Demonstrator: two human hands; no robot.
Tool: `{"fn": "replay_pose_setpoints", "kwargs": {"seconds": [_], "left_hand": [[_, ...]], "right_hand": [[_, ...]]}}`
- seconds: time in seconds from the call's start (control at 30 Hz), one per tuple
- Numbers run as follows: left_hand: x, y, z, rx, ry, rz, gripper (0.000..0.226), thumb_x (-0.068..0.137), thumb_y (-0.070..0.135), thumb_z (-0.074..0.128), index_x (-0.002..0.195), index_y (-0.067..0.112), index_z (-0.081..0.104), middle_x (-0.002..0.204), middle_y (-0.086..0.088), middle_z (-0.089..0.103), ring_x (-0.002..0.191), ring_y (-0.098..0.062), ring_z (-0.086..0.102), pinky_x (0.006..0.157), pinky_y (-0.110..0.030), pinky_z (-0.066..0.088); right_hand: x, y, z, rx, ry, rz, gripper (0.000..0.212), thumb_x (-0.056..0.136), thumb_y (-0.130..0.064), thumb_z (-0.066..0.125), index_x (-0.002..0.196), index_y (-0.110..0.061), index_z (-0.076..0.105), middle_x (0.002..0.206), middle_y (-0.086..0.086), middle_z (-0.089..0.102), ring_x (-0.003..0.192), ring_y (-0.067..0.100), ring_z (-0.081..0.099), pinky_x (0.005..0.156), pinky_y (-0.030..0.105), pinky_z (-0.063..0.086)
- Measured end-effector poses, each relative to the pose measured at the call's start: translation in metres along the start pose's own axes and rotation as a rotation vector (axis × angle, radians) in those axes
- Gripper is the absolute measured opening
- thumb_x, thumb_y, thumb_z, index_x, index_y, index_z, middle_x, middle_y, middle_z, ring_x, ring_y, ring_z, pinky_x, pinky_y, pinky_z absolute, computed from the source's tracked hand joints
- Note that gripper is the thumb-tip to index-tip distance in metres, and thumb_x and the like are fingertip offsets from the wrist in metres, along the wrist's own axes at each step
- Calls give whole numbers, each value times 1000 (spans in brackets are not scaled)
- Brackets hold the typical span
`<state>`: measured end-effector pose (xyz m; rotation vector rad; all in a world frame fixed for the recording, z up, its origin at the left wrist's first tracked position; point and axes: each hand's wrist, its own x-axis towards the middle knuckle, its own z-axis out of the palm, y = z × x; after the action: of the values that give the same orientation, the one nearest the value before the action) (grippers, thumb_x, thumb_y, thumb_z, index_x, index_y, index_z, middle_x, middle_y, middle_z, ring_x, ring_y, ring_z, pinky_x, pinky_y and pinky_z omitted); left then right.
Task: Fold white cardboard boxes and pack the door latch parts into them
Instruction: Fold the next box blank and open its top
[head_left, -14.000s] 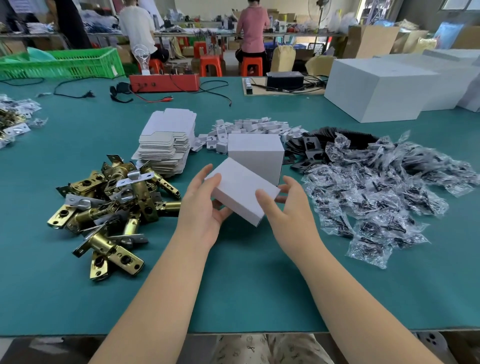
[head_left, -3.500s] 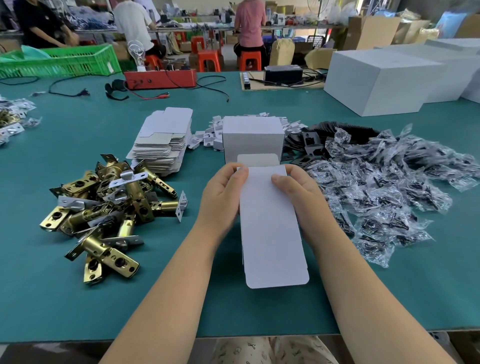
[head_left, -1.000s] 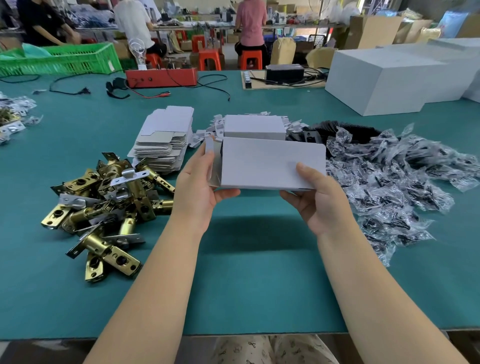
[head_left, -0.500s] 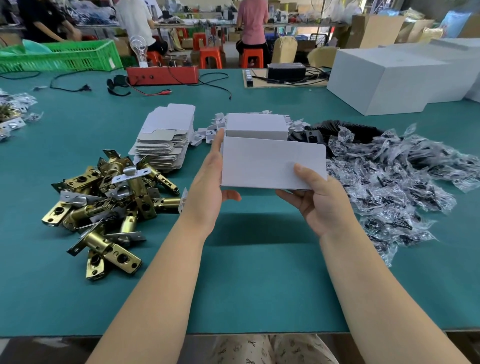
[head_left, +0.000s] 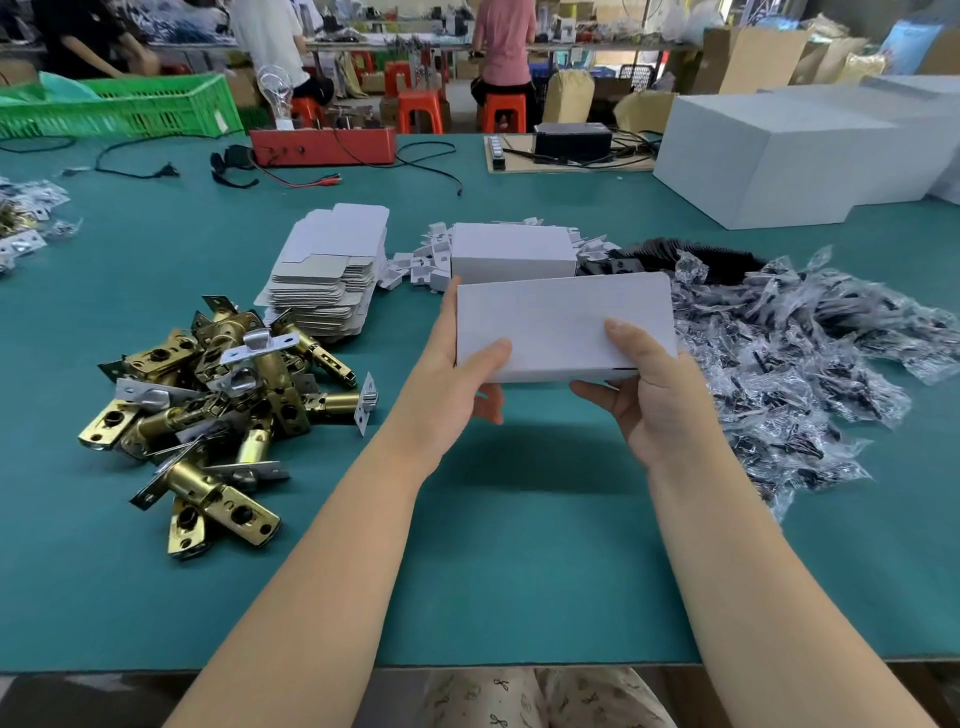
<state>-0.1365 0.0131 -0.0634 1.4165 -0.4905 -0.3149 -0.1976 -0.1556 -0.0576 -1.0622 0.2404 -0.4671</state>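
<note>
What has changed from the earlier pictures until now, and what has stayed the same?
The finished box was set down behind; now the left hand and right hand hold a new white cardboard box, lifted off the table, turned sideways, its end flap folded in. The brass door latches, flat blanks and bagged parts stayed.

A green basket (head_left: 119, 106) with holes in its sides sits at the far left of the big teal counter (head_left: 519, 545). Next to it is a long red box (head_left: 322, 147) with a clear light bulb (head_left: 275, 91) standing up on it. Black cords (head_left: 415, 161) lie in loops near the red box. A small black box (head_left: 571, 141) rests on a flat brown board (head_left: 566, 163). Behind the counter, 2 people sit on orange stools (head_left: 501, 111) with their backs turned. Brown cartons (head_left: 748, 57) stand at the far right.
</note>
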Motion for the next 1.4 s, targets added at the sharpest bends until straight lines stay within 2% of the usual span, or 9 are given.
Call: {"fn": "replay_pose_setpoints", "kwargs": {"seconds": [0.13,0.23,0.43,0.6,0.77,1.0,1.17,1.3,1.4], "left_hand": [[4,7,1,-325,62,-206,14,96,28,47,97,20,59,60,3,48,43,-12,35,43,-23,36],[3,8,-5,-404,24,-421,20,87,30,49,75,18,60,56,0,44,37,-12,30,40,-19,31],[-2,11,-5,-319,-214,-708,26,72,24,41,61,18,64,50,-2,51,30,-7,28,35,-13,29],[-2,5,3,13,-147,-562,41,97,41,34,92,18,68,75,-11,73,48,-16,59,45,-21,47],[6,5,-1,4,99,-147,44,97,52,36,98,33,75,102,0,75,98,-20,69,84,-35,55],[0,11,0,-154,170,5,34,68,48,60,79,20,77,93,-3,73,86,-16,66,79,-28,52],[3,12,0,-89,262,-62,32,73,42,52,75,18,73,94,-3,71,88,-21,62,83,-34,49],[1,10,4,-88,261,45,36,87,23,47,116,42,60,109,-4,72,93,-16,67,84,-32,53],[-2,10,5,-27,316,194,40,97,7,44,113,42,56,104,-4,71,87,-11,66,78,-31,54]], "right_hand": [[-4,-6,-1,193,-195,-64,54,93,-58,28,95,-24,69,80,-1,71,70,16,66,59,27,55],[-6,-6,4,12,-264,-137,33,84,-33,48,113,-20,54,92,-5,68,81,10,64,68,26,50],[-14,4,9,-204,-482,-185,53,73,-25,66,120,-5,53,107,-2,68,102,15,60,87,29,48],[-16,7,12,-304,-368,-233,27,72,-12,72,96,-20,64,84,-11,72,77,3,64,63,18,50],[-11,12,12,-394,-312,-168,34,73,2,75,103,-11,64,89,-4,72,84,9,65,76,26,54],[-10,24,16,-503,-386,-53,41,83,1,69,118,-15,56,113,5,68,101,12,63,92,31,50],[-15,28,22,-500,-304,-136,27,86,-41,53,113,-34,53,113,-5,64,105,8,58,92,25,46],[-14,27,31,-352,-114,-99,32,95,-52,42,93,-33,68,94,-12,70,84,2,63,71,19,51],[-11,23,35,-322,-48,-131,35,94,-48,48,86,-23,70,89,-3,70,76,7,62,64,22,49]]}}
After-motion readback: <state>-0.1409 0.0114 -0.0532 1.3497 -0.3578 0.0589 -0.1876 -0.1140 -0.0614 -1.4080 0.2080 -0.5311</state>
